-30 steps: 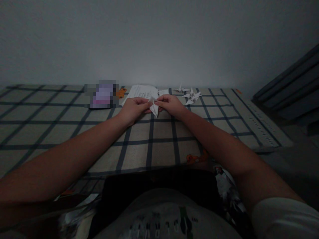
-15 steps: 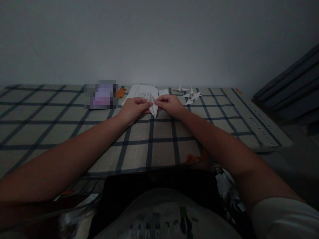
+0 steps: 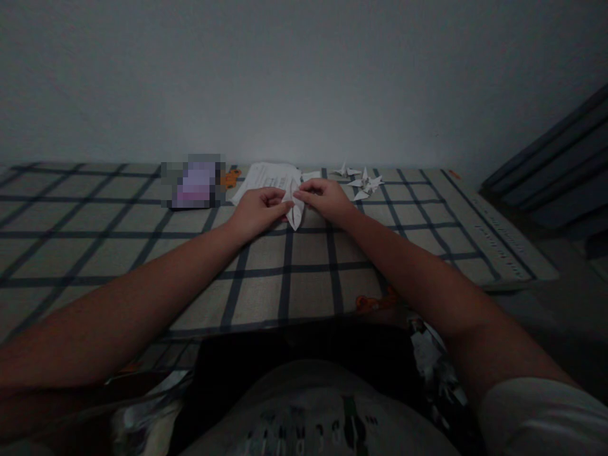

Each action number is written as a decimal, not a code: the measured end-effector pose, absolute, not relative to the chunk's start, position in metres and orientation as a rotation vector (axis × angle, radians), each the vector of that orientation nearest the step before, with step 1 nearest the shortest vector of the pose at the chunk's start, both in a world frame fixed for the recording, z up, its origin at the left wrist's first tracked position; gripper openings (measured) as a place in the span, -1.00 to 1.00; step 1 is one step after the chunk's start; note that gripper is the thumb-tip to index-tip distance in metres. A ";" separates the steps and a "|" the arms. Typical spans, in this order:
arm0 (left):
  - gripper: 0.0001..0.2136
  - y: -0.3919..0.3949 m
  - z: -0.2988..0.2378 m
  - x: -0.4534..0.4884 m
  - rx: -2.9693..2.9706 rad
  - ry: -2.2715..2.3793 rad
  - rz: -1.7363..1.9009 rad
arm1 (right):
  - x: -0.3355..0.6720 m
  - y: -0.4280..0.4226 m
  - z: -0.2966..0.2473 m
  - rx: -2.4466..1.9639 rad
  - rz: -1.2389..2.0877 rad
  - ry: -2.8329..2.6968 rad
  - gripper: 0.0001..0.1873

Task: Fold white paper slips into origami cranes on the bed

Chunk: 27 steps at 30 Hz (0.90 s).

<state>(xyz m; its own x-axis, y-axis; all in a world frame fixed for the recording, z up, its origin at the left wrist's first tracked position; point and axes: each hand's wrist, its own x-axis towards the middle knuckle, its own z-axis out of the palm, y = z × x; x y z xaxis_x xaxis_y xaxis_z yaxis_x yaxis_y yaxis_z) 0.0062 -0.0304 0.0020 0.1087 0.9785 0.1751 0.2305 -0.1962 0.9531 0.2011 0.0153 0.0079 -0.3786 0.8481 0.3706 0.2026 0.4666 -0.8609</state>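
Note:
A small piece of folded white paper [image 3: 295, 217], pointed at its near end, is held between both hands above the checked cloth. My left hand [image 3: 260, 206] pinches it from the left, thumb on top. From the right, my right hand [image 3: 327, 197] grips it between thumb and fingertips. Behind the hands lies a stack of printed white paper [image 3: 270, 175]. Right of the hands, several folded paper cranes [image 3: 365, 182] rest on the cloth. The light is dim, and fine creases in the held paper are hard to make out.
The checked tablecloth [image 3: 256, 288] covers the table, which meets a pale wall [image 3: 304, 82]. A purple item [image 3: 194, 183], blurred by pixels, stands at back left, beside an orange object [image 3: 231, 178]. Dark ridged panels [image 3: 560, 164] are at far right.
The folded paper has turned slightly and its near tip has come a little closer to me. Both hands keep hold of it, with the left fingers shifted a bit.

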 end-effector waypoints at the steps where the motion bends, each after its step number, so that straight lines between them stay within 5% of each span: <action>1: -0.72 -0.031 0.003 0.005 1.652 1.239 1.143 | 0.201 0.016 0.007 -0.884 0.973 -1.827 -0.81; 9: -0.68 -0.030 0.009 -0.005 2.105 1.286 1.201 | 0.202 0.015 0.008 -0.858 1.132 -1.765 -0.75; 27: -0.76 -0.027 0.006 -0.002 1.968 1.360 1.227 | 0.206 0.020 0.003 -0.802 1.065 -1.974 -0.58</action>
<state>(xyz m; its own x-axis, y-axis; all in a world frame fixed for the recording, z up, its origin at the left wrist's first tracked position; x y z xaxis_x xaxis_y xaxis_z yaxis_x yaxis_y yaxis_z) -0.0016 -0.0269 0.0062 0.1186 0.9029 0.4131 0.5035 -0.4133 0.7588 0.2055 0.0204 0.0029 -0.5294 0.7894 0.3109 0.1739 0.4597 -0.8709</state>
